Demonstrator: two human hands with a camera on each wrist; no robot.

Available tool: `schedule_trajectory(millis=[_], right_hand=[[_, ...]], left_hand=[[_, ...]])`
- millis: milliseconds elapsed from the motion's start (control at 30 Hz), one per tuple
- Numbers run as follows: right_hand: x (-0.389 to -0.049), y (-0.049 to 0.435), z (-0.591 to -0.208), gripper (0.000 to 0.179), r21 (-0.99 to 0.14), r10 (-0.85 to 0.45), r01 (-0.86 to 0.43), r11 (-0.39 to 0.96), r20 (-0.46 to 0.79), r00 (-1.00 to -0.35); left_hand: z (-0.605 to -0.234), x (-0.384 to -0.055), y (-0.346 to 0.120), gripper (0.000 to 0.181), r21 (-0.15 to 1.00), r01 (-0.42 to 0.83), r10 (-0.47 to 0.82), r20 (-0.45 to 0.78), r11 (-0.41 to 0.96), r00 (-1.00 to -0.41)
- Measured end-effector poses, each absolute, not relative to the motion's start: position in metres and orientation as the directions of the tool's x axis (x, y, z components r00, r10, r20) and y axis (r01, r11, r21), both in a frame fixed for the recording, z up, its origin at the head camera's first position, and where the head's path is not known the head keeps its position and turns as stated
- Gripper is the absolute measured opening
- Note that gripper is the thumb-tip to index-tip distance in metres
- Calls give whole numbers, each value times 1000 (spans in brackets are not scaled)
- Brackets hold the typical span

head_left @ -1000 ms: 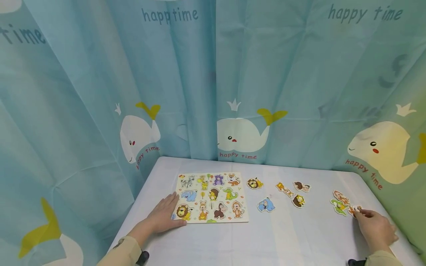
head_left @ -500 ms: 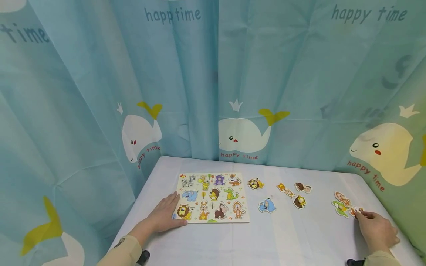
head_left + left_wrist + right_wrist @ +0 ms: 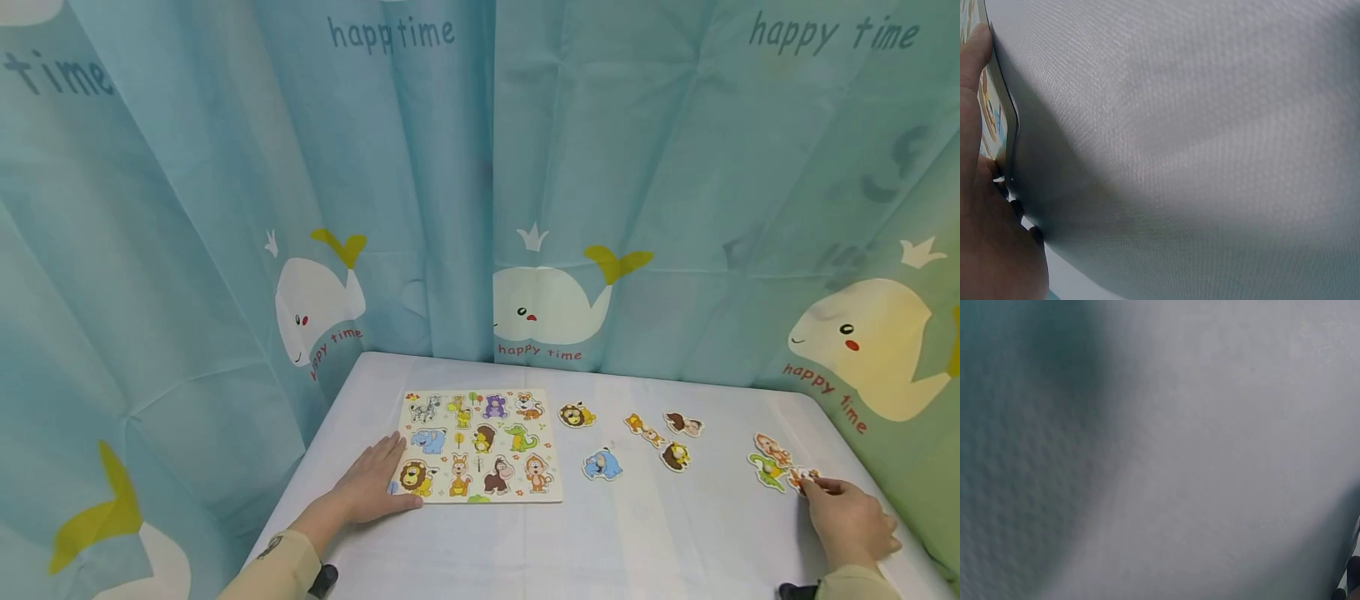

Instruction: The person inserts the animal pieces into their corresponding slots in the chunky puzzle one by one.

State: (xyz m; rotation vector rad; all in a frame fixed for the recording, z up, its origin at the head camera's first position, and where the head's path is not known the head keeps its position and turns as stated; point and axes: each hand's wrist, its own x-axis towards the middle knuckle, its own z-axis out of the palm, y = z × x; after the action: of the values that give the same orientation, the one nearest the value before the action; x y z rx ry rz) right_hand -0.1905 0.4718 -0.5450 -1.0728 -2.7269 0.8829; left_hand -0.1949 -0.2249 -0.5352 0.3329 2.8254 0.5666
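Note:
The left hand [image 3: 369,482] rests at the near left corner of a white animal puzzle board [image 3: 465,493]. Its fingers lie along the board's left side, with the thumb at the front edge. In the left wrist view, the thumb [image 3: 979,53] touches the board's edge [image 3: 1007,119]. At the right of the table, the right hand [image 3: 853,518] pinches an orange-and-white tiger puzzle piece [image 3: 801,477], partly covered by the fingertips. Close beside that piece lie a crocodile piece [image 3: 768,473] and a monkey piece [image 3: 774,448]. The right wrist view shows mostly blurred cloth.
Between board and right hand lie a lion piece [image 3: 576,415], an elephant piece [image 3: 602,465], a kangaroo piece [image 3: 643,430], an ape piece [image 3: 682,423] and a hedgehog piece [image 3: 675,457]. White cloth [image 3: 600,550] covers the table. A blue curtain [image 3: 420,192] hangs behind it.
The head view has shifted very slightly. Both hands keep their places, the right one still pinching the tiger piece, and the other pieces have not visibly moved.

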Motion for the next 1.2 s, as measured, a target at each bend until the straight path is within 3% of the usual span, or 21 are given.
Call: schedule_trajectory(millis=[1200], right_hand=[[-195, 469, -548, 42, -534, 685, 634, 559, -132, -716]], left_hand=[[-532, -195, -225, 112, 399, 180, 272, -187, 899, -944]])
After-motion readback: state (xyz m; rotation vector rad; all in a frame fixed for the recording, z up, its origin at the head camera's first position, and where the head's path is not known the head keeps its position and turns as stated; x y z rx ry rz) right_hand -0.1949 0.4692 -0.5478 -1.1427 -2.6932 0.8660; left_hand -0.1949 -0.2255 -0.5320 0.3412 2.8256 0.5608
